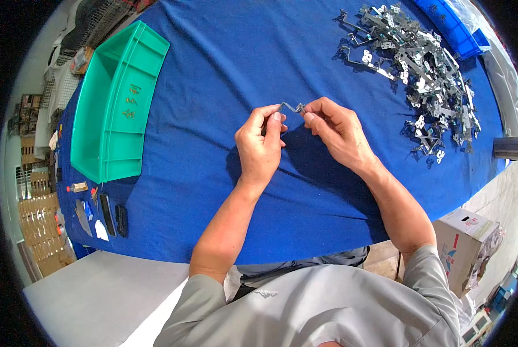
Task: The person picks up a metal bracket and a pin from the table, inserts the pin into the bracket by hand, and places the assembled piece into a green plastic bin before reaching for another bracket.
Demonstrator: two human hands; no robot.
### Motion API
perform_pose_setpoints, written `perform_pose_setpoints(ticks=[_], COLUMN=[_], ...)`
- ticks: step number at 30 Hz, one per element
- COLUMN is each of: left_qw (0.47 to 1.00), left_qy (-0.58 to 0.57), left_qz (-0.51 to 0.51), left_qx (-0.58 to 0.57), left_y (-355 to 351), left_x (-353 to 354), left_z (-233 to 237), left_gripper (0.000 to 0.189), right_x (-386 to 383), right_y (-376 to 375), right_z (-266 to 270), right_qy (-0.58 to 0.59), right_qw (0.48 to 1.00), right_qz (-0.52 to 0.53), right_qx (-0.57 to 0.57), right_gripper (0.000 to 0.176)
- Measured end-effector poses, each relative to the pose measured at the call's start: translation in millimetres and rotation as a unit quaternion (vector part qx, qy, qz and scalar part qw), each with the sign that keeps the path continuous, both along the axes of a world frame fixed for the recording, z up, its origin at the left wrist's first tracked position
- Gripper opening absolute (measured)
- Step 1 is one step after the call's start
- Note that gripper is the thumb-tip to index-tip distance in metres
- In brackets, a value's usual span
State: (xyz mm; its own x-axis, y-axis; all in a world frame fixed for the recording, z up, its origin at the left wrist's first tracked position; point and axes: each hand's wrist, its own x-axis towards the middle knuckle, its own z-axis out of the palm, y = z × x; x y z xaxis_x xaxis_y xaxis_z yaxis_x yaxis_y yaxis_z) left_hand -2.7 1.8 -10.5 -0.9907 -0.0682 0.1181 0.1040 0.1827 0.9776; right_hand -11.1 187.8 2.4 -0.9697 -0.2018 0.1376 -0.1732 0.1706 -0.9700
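A small bent metal bracket (pixel 291 107) is held up over the middle of the blue-covered table. My left hand (pixel 260 139) pinches its left end between thumb and fingers. The right end sits between the thumb and forefinger of my right hand (pixel 338 128). Fingertips hide both ends of the part, so its full shape cannot be made out. To the right lies a loose heap of similar metal parts (pixel 424 72), some dark grey and some bright silver.
A green plastic bin (pixel 146 66) stands at the left on the blue cloth (pixel 212 63). Near it lie a phone (pixel 107 214), a small bottle (pixel 78 187) and other small items. A blue tray (pixel 452 32) is at the far right corner. A cardboard box (pixel 464 243) stands below the right edge.
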Motion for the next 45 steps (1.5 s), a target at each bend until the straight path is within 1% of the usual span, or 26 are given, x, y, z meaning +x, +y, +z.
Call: perform_pose_setpoints(ticks=[4, 6, 9, 12, 15, 18, 21, 22, 24, 25, 27, 28, 30, 31, 34, 37, 40, 43, 45], left_qw=[1.0, 0.997, 0.992, 0.988, 0.986, 0.986, 0.984, 0.983, 0.984, 0.985, 0.978, 0.973, 0.998, 1.0, 0.999, 0.998, 0.999, 0.999, 0.999], left_qy=[0.007, 0.049, 0.08, 0.105, 0.125, 0.125, 0.132, 0.137, 0.144, 0.147, 0.166, 0.176, 0.045, -0.021, -0.016, -0.021, -0.018, -0.019, -0.014], left_qz=[0.005, 0.017, 0.019, 0.018, 0.018, 0.015, 0.004, 0.0, -0.002, -0.003, -0.026, -0.037, -0.011, 0.003, -0.006, -0.001, -0.004, -0.006, -0.009], left_qx=[-0.01, -0.052, -0.095, -0.109, -0.109, -0.107, -0.119, -0.125, -0.101, -0.089, -0.126, -0.145, -0.034, 0.022, 0.046, 0.052, 0.051, 0.049, 0.047], left_y=[1.5, -2.1, -4.3, -3.4, -2.7, -1.4, -0.9, -0.8, 1.7, 2.5, -1.7, -3.5, -0.2, 1.2, -1.1, -0.4, 0.7, 0.0, -0.2], left_x=[0.7, -1.9, -0.8, -1.2, -2.2, -2.0, -0.6, -0.4, -1.5, -2.1, -3.1, -3.4, 0.7, 2.0, -0.6, -0.7, -0.2, -0.2, -0.2], left_z=[2.9, -3.1, -3.0, -1.3, -1.1, 1.0, 6.4, 7.5, 6.6, 5.9, 2.6, 1.9, 5.1, 6.7, 3.7, 4.7, 2.5, 1.7, 1.9], left_gripper=[0.018, 0.017, 0.016, 0.015, 0.014, 0.014, 0.014, 0.014, 0.012, 0.012, 0.014, 0.015, 0.017, 0.018, 0.02, 0.019, 0.019, 0.02, 0.02], right_x=[-0.6, -0.5, -1.6, -1.9, -2.0, -1.4, -2.4, -2.7, -3.5, -4.9, -7.8, -5.4, -5.5, -5.4, -0.5, -1.8, -1.9, -1.6, -1.1], right_y=[0.5, 0.0, 3.2, 4.3, 1.4, 0.3, 2.8, 3.5, 4.3, 3.8, 1.5, 2.9, 5.1, 5.9, 2.1, 1.9, 3.0, 0.8, 1.6], right_z=[-0.4, 3.1, 10.4, 10.7, 5.7, 5.9, 9.5, 9.2, 7.4, 4.4, -0.3, 2.6, 6.3, 8.0, 14.9, 4.8, 2.4, 0.7, 7.2], right_qy=[0.006, 0.023, 0.07, 0.025, 0.009, -0.021, -0.014, 0.017, 0.079, 0.093, 0.119, 0.047, -0.034, -0.074, -0.091, -0.047, -0.039, -0.016, -0.017], right_qw=[1.0, 0.999, 0.99, 0.991, 0.997, 0.999, 0.997, 0.996, 0.989, 0.991, 0.989, 0.996, 0.996, 0.993, 0.994, 0.999, 0.999, 1.0, 0.999], right_qz=[-0.006, -0.019, -0.029, -0.029, -0.045, -0.022, -0.006, -0.013, -0.029, -0.045, -0.077, -0.079, -0.063, -0.054, -0.029, -0.023, -0.009, -0.018, -0.021], right_qx=[0.022, 0.044, 0.123, 0.13, 0.058, 0.02, 0.069, 0.086, 0.118, 0.089, 0.032, -0.015, -0.057, -0.077, -0.043, 0.003, 0.015, 0.017, 0.04], right_gripper=[0.015, 0.013, 0.012, 0.012, 0.013, 0.013, 0.014, 0.014, 0.014, 0.014, 0.014, 0.014, 0.014, 0.014, 0.015, 0.016, 0.016, 0.017, 0.016])
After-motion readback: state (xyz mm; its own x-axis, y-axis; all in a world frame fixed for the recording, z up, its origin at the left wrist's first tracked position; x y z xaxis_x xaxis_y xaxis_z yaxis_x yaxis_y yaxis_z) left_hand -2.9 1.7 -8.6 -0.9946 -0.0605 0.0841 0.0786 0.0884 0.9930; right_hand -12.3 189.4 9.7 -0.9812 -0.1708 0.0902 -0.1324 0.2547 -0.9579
